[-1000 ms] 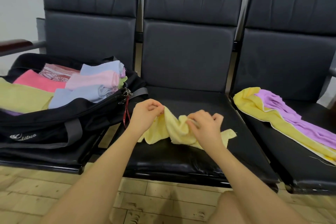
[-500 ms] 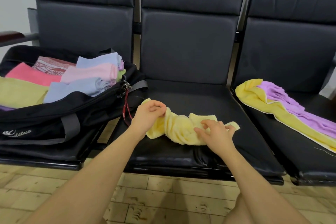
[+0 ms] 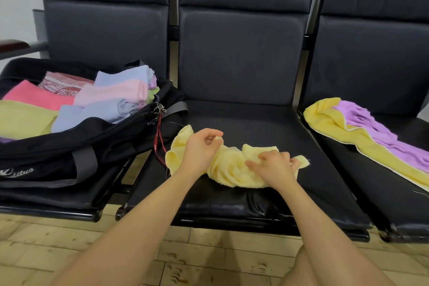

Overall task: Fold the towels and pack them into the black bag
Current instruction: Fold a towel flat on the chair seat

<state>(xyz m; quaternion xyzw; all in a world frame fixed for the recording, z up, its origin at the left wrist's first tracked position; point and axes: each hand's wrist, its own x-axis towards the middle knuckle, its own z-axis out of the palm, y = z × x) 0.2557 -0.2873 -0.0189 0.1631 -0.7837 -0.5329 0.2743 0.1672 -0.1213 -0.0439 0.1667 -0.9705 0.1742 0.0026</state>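
Observation:
A crumpled pale yellow towel (image 3: pixel 232 167) lies on the middle seat. My left hand (image 3: pixel 202 148) pinches its upper left edge between thumb and fingers. My right hand (image 3: pixel 276 166) lies on the towel's right part with fingers spread and bent into the cloth. The open black bag (image 3: pixel 69 151) sits on the left seat, holding several folded towels in pink, blue and yellow-green. On the right seat lie a yellow towel (image 3: pixel 348 144) and a purple towel (image 3: pixel 380 132) on top of it.
Three black padded chairs stand in a row with gaps between the seats (image 3: pixel 255 121). A red lanyard (image 3: pixel 159 144) hangs from the bag's zipper next to the towel. Wooden floor (image 3: pixel 209 260) lies below the seats' front edges.
My right hand has slid right and lowered onto the towel, spreading it sideways. The left hand keeps its pinch at the left edge. The camera has moved closer.

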